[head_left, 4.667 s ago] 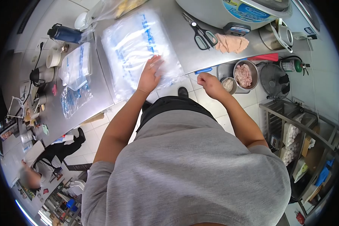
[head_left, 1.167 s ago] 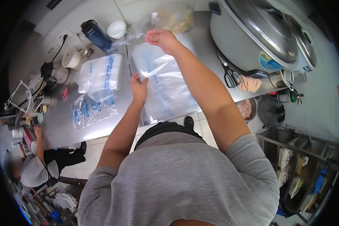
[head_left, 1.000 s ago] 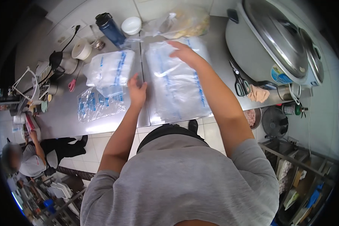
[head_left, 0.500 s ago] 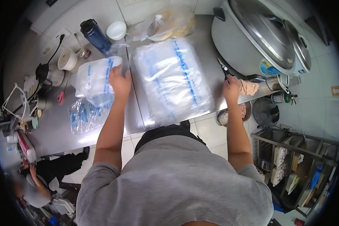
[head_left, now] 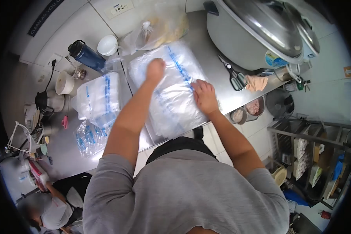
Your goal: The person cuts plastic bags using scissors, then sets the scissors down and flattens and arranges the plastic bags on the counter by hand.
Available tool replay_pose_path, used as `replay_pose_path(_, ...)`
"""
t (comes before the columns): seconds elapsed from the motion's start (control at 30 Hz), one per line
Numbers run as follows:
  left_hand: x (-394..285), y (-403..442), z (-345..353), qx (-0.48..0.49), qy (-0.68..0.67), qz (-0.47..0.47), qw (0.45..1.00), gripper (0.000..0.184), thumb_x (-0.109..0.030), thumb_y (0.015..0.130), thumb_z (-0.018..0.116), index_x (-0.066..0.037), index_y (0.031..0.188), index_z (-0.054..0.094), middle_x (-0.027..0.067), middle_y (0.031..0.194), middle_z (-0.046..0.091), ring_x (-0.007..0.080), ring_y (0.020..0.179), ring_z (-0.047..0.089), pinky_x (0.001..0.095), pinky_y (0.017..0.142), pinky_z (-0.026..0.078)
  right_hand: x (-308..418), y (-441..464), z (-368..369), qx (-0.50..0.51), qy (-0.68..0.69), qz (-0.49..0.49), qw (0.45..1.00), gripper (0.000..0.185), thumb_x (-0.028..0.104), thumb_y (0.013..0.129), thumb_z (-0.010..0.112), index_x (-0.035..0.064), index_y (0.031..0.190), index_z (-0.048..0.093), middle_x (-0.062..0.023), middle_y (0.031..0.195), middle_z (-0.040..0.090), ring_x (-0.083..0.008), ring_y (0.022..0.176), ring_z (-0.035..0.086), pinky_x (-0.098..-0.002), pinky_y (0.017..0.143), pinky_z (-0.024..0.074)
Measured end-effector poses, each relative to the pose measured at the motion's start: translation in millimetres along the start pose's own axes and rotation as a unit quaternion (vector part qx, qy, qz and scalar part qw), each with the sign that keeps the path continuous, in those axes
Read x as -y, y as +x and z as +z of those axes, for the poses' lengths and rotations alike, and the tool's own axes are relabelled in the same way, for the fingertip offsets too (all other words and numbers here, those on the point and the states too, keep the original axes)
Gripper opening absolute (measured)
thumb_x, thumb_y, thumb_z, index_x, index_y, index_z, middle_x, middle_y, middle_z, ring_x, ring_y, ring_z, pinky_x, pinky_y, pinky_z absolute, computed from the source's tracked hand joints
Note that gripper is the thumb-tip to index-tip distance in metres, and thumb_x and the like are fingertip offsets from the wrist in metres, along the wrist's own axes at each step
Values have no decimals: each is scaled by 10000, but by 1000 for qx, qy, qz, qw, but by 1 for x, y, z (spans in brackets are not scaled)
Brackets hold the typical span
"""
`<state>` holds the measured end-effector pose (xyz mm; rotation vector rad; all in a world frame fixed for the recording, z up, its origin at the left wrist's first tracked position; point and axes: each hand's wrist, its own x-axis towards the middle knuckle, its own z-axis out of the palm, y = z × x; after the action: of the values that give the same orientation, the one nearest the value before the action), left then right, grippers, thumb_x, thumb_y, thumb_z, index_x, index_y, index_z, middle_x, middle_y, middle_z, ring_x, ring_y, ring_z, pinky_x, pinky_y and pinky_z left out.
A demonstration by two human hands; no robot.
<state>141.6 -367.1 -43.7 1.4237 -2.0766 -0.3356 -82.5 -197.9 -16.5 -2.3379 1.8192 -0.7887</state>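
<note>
A large stack of clear plastic bags with blue print (head_left: pixel 179 97) lies flat on the steel table in front of me. My right hand (head_left: pixel 205 96) rests on its right side, open, fingers stretched over the plastic. On the upper left part of the stack is my left hand (head_left: pixel 156 69), looking rounded; blur hides its fingers. Black-handled scissors (head_left: pixel 237 80) lie on the table to the right, beside a crumpled peach-coloured cloth or paper (head_left: pixel 256 83). To the left sits a smaller stack of bags (head_left: pixel 98 95), with a loose printed plastic wrapper (head_left: pixel 90 136) below it.
A big lidded pot (head_left: pixel 238 43) stands at the back right. Along the wall are a blue bottle (head_left: pixel 87 56), a white bowl (head_left: pixel 107 45) and a tied bag of food (head_left: pixel 163 27). Pink-handled scissors (head_left: pixel 65 122) lie left. Another person (head_left: pixel 58 208) is at lower left.
My right hand has left the black scissors, which now lie on the table, and moved left onto the large stack. My left hand has moved right from the smaller stack to the large one.
</note>
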Motion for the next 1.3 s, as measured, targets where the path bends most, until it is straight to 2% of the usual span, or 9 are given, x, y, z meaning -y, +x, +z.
replay_pose_path(0.1,95,16,-58,1,214,-78,974,175,-138,883,524,-46,895,672,174,860,666,355,863,649,470,795,506,1,2,-1,3,1,2,1000,324,159,889,555,119,1210,573,-128,1256,525,-312,1197,470,-462,1052,330)
replay_pose_path(0.27,158,25,-133,-97,183,-191,960,404,-349,817,671,-42,1079,662,206,1000,658,370,1050,599,433,905,477,2,3,-3,10,2,8,1000,337,156,890,554,125,1226,563,-129,1274,516,-312,1220,456,-461,1061,322)
replay_pose_path(0.4,161,26,-120,74,199,-293,932,696,-394,687,787,-26,1241,584,212,1200,604,371,1139,554,393,999,435,3,5,-4,34,5,17,999,344,162,893,552,124,1235,552,-134,1292,501,-312,1234,445,-474,1065,315)
replay_pose_path(0.53,134,52,-107,-171,-215,-259,926,647,-300,724,776,-15,1266,566,240,1234,576,365,1162,540,419,961,450,3,6,-5,46,-10,16,999,357,167,894,552,122,1248,541,-136,1298,495,-317,1235,441,-480,1065,314)
replay_pose_path(0.63,100,39,-149,-239,-76,-216,944,625,-285,774,742,-21,1301,535,237,1275,550,362,1174,536,419,972,441,5,7,-6,49,-4,17,999,363,164,892,556,123,1252,539,-137,1303,492,-323,1234,440,-480,1065,315)
replay_pose_path(0.87,69,-119,-145,35,304,-353,884,614,-391,833,674,-31,1307,524,232,1368,471,399,1297,404,419,1033,399,-9,6,0,5,55,13,998,350,139,872,599,70,1215,582,-168,1272,529,-354,1199,466,-477,1036,347)
replay_pose_path(0.97,108,-156,-135,-49,282,-197,938,528,-382,914,583,10,1267,561,243,1302,541,397,1232,490,421,1037,400,-47,5,-14,-71,90,49,992,354,139,878,612,25,1211,578,-210,1242,550,-388,1169,489,-487,1011,371)
replay_pose_path(1.17,112,-155,-176,-149,-13,-229,962,415,-322,976,496,52,1074,648,245,1077,651,430,1063,576,407,988,433,-149,-33,-37,-79,-176,138,971,334,187,898,602,4,1178,592,-254,1209,571,-397,1156,524,-476,1012,372)
replay_pose_path(1.3,130,-178,-202,-287,358,-281,843,570,-401,801,716,2,1190,611,233,1160,608,385,1099,558,431,985,420,-154,-32,-85,-137,-12,256,957,308,178,911,554,5,1161,607,-233,1217,576,-402,1116,539,-444,956,423)
